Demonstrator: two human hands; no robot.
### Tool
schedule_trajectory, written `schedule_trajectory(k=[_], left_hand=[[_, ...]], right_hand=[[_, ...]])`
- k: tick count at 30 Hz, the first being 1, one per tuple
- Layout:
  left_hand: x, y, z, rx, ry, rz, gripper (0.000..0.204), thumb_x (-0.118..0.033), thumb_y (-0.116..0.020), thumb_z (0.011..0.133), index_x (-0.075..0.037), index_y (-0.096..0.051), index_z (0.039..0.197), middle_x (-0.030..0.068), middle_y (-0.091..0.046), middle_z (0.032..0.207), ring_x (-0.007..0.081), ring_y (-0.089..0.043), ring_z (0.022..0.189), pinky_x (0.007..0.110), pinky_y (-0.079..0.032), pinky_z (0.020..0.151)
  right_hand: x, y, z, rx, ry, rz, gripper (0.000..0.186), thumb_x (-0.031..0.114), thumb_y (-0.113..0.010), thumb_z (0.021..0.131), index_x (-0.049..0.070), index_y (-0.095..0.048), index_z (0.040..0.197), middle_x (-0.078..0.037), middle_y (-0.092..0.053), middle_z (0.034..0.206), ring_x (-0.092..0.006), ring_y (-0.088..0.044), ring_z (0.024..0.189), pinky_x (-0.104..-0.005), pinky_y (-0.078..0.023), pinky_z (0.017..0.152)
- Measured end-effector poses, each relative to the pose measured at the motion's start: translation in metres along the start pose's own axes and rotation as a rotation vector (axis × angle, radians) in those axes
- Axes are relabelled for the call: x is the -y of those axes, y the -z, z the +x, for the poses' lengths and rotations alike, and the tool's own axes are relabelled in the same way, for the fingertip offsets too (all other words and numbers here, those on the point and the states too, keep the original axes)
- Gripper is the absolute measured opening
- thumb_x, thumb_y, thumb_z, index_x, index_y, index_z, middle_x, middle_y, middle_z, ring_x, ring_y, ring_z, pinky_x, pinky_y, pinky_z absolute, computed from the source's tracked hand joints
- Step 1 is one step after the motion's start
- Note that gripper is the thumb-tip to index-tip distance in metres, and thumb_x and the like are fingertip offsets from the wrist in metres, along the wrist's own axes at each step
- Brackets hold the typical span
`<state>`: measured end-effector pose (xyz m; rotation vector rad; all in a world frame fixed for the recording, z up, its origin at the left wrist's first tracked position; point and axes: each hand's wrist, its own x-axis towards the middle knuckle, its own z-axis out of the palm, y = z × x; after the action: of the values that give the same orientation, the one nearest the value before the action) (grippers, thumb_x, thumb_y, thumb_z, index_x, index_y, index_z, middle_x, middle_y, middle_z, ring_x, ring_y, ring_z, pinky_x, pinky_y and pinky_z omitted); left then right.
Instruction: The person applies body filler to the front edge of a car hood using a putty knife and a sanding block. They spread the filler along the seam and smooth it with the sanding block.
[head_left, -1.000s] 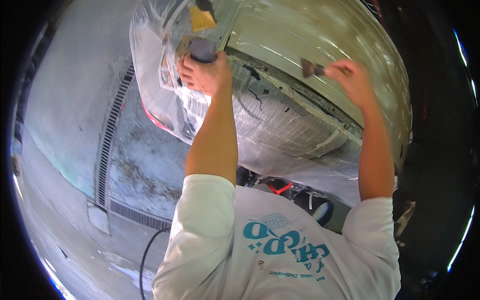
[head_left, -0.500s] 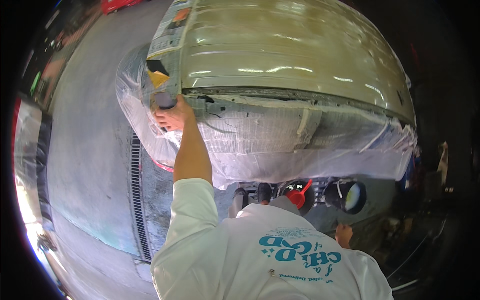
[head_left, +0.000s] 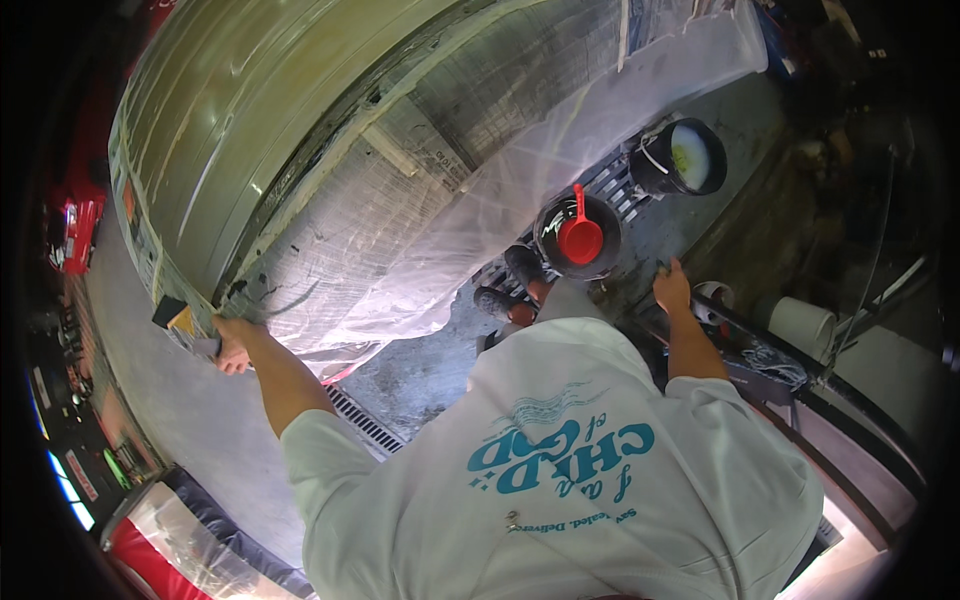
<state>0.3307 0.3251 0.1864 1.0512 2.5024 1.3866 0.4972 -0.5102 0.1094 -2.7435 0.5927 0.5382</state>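
My left hand (head_left: 232, 346) grips a grey block (head_left: 207, 348) at the papered edge of the car, beside a black-and-yellow scrap (head_left: 176, 316). The car's glossy beige panel (head_left: 240, 100) is bordered by masking paper and translucent plastic sheeting (head_left: 500, 190). My right hand (head_left: 672, 285) is low at my right, away from the car, its fingers curled; what they hold, if anything, is too small to make out. Near it stand a black bucket with a red dipper (head_left: 580, 240) in it and another black bucket (head_left: 690, 156) containing cloudy liquid.
Floor grates (head_left: 368, 420) run below me. A metal frame with dark tubing (head_left: 850, 400) and a white container (head_left: 800, 332) are at the right. A red object (head_left: 75, 235) stands at the far left, and a plastic-covered red-and-black item (head_left: 180, 545) at the lower left.
The view has swung, placing the car at upper left. My right hand has dropped from the panel, where it held a scraper, to my side. My left hand stays at the papered edge.
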Motion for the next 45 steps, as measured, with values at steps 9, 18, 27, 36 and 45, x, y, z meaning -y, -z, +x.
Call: schedule_trajectory(k=[9, 18, 27, 36, 45], left_hand=[[0.016, -0.005, 0.018, -0.024, 0.04, 0.142, 0.104, -0.062, -0.087, 0.064, -0.003, -0.049, 0.142, 0.0174, -0.048, 0.139, 0.0412, -0.046, 0.135, 0.063, -0.045, 0.102], [0.005, 0.042, -0.009, 0.082, 0.048, 0.05, 0.098, -0.052, -0.082, 0.064, -0.007, -0.051, 0.144, 0.0125, -0.047, 0.143, 0.0363, -0.046, 0.135, 0.062, -0.042, 0.105], [0.041, -0.017, 0.028, -0.078, 0.079, 0.174, 0.11, -0.069, -0.088, 0.057, -0.01, -0.051, 0.143, 0.0125, -0.052, 0.14, 0.0407, -0.051, 0.129, 0.061, -0.044, 0.1], [0.033, -0.008, 0.015, -0.043, -0.023, 0.084, 0.113, -0.078, -0.084, 0.056, -0.007, -0.055, 0.139, 0.0173, -0.054, 0.138, 0.0449, -0.049, 0.132, 0.067, -0.044, 0.101], [0.023, -0.005, 0.006, -0.072, -0.018, 0.061, 0.111, -0.077, -0.084, 0.057, -0.01, -0.055, 0.14, 0.0159, -0.055, 0.138, 0.0427, -0.05, 0.131, 0.065, -0.044, 0.101]], right_hand=[[0.113, -0.024, 0.017, 0.61, -0.002, 0.459, 0.043, 0.021, -0.065, 0.096, 0.005, -0.064, 0.136, -0.012, -0.073, 0.112, -0.0181, -0.072, 0.085, -0.0291, -0.054, 0.066], [0.295, 0.084, -0.015, 0.968, 0.431, 1.106, 0.048, 0.016, -0.065, 0.099, 0.0, -0.053, 0.142, -0.01, -0.068, 0.11, -0.0146, -0.067, 0.078, -0.0239, -0.047, 0.06], [0.339, 0.103, -0.042, 1.031, 0.521, 1.251, 0.042, 0.024, -0.06, 0.106, 0.003, -0.05, 0.142, -0.008, -0.063, 0.102, -0.0101, -0.055, 0.069, -0.0235, -0.047, 0.06], [0.311, 0.112, -0.054, 0.876, 0.469, 1.029, 0.035, 0.022, -0.067, 0.103, 0.002, -0.065, 0.131, -0.003, -0.067, 0.094, -0.0094, -0.056, 0.062, -0.0219, -0.042, 0.055], [0.253, 0.166, -0.036, 0.686, 0.216, 1.559, 0.024, 0.022, -0.057, 0.107, 0.008, -0.059, 0.126, -0.008, -0.068, 0.104, -0.0133, -0.062, 0.075, -0.0255, -0.049, 0.059]])
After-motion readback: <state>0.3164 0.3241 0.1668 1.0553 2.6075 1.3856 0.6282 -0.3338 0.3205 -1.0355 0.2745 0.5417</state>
